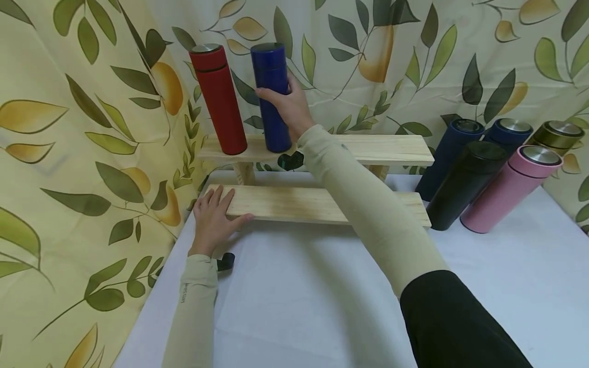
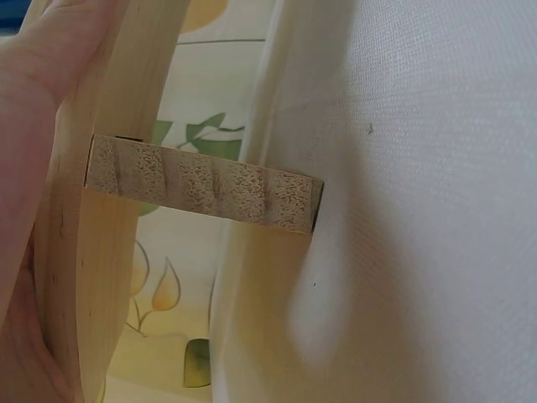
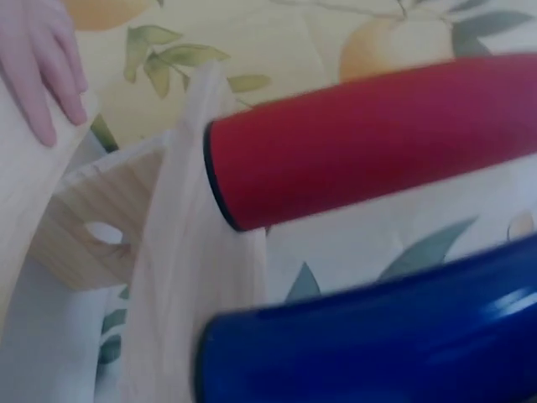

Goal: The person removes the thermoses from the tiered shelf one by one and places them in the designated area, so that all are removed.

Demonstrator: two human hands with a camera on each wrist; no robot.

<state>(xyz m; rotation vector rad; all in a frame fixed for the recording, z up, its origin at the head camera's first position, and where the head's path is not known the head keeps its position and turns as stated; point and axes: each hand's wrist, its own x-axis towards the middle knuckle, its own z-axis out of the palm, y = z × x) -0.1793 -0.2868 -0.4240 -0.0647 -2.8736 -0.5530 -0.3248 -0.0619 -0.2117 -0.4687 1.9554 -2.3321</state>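
My right hand (image 1: 294,106) grips a glossy blue thermos bottle (image 1: 270,76) around its middle, thumb across the front. The bottle stands upright at the upper board (image 1: 359,145) of a two-step wooden rack; its base (image 3: 252,361) is right at that board in the right wrist view. To its left, a red thermos bottle (image 1: 218,102) with a steel-topped lid stands on the same board, apart from it. My left hand (image 1: 212,220) rests on the left end of the lower board (image 1: 294,204), fingers laid over the top and thumb by the front edge.
Right of the rack several more thermos bottles stand grouped: a black one (image 1: 467,186), a pink one (image 1: 506,189), dark blue ones and a gold one (image 1: 554,137). A white cloth (image 1: 285,296) covers the table. Leaf-patterned curtains (image 1: 115,168) hang behind and at the left.
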